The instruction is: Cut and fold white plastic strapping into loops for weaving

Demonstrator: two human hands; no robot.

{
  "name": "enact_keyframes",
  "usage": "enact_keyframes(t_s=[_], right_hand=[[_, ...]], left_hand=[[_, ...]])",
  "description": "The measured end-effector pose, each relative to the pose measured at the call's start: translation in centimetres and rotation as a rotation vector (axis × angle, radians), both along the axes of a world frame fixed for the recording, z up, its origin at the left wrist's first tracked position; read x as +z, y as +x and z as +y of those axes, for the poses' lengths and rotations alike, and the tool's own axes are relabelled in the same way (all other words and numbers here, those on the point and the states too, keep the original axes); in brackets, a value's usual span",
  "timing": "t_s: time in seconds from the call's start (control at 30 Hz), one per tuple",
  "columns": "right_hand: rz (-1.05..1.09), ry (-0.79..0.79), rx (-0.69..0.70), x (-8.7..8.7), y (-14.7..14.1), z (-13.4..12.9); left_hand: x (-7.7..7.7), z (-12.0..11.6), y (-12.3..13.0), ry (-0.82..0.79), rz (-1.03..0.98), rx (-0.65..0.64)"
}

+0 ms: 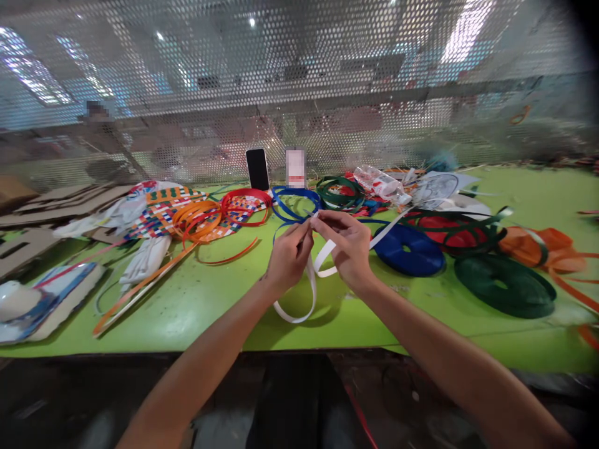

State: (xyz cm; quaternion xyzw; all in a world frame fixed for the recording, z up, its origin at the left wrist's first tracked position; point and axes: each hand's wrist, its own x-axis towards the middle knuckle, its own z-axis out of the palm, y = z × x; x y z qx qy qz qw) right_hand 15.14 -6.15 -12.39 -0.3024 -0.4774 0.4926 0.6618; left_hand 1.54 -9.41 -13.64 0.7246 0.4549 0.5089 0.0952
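Above the middle of the green table, my left hand (290, 252) and my right hand (345, 243) meet at the fingertips. Both pinch a white plastic strap (297, 319), which hangs below them in a loop and runs off to the right past my right hand. The exact pinched spot is small and partly covered by the fingers. Just behind my hands lies a coil of blue strap (299, 194). A flat blue roll (409, 251) rests to the right of my right hand.
Orange coils (199, 219), a red coil (248, 193) and woven checkered pieces (161, 215) lie left. A dark green roll (505, 285) and orange material (543, 246) lie right. A phone (257, 168) leans at the back, near a plastic bottle (381, 184). Perforated mesh (299, 87) stands behind.
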Motion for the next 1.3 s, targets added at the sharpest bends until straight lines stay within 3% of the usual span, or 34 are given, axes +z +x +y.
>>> enact_keyframes(t_s=[0.63,0.97,1.3], right_hand=[[-0.036,0.023,0.007,-0.7,-0.2,0.3],[-0.098,0.085,0.002,-0.8,0.1,1.3],[-0.059,-0.007,0.011,-0.3,0.0,1.0]], left_hand=[[-0.3,0.4,0.1,0.006,0.011,0.041],[0.2,0.2,0.1,-0.082,-0.044,-0.022],[-0.2,0.4,0.0,-0.063,-0.015,0.053]])
